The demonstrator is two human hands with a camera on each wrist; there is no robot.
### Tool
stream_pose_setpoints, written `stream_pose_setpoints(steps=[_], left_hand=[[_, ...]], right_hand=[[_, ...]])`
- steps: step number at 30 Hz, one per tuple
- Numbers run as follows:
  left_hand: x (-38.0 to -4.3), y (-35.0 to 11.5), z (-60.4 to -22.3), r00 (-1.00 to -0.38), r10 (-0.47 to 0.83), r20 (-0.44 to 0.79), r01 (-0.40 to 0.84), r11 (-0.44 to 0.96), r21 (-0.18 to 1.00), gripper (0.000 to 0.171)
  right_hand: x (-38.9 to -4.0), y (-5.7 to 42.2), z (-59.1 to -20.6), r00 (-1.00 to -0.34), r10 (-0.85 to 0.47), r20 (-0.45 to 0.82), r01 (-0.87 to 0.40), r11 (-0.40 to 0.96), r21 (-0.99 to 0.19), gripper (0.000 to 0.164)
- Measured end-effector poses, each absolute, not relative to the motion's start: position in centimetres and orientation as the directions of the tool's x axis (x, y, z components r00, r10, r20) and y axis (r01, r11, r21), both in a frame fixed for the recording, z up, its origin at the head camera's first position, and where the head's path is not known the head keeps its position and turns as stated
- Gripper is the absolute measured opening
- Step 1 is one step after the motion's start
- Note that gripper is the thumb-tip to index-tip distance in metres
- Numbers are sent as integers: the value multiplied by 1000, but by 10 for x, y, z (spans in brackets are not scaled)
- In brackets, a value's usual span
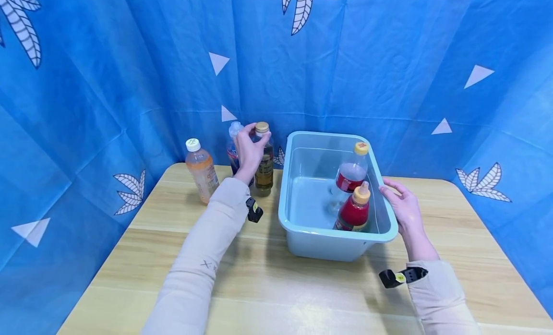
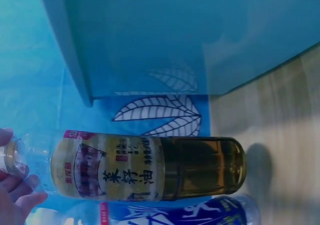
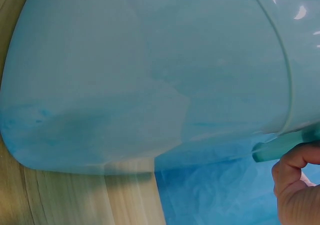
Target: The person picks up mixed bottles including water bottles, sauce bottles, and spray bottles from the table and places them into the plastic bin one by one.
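My left hand grips a cooking oil bottle by its neck, just under the gold cap. In the left wrist view the oil bottle has a pale label and amber liquid; whether its base touches the table cannot be told. A light blue plastic bin stands to its right. On the bin's right rim rests my right hand, thumb over the edge and fingers outside. Inside the bin are a clear bottle with a red label and yellow cap, and a red sauce bottle with an orange nozzle cap.
A blue-labelled bottle stands directly left of the oil bottle, partly behind my left hand. Farther left is an orange-labelled bottle with a white cap. The wooden table meets a blue patterned curtain at the back and sides.
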State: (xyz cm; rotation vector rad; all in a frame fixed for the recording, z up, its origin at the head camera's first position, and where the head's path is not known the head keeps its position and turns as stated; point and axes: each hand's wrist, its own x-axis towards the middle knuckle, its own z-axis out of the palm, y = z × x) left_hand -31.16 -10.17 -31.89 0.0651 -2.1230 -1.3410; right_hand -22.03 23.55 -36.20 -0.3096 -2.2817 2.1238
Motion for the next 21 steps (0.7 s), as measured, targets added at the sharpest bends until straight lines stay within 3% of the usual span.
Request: stream_pose_setpoints(steps=[21], left_hand=[[-290, -102, -261, -777, -280, 563, 346, 557, 755, 37]], right_hand=[[-221, 236, -363, -979, 152, -135, 143, 40, -989, 52]])
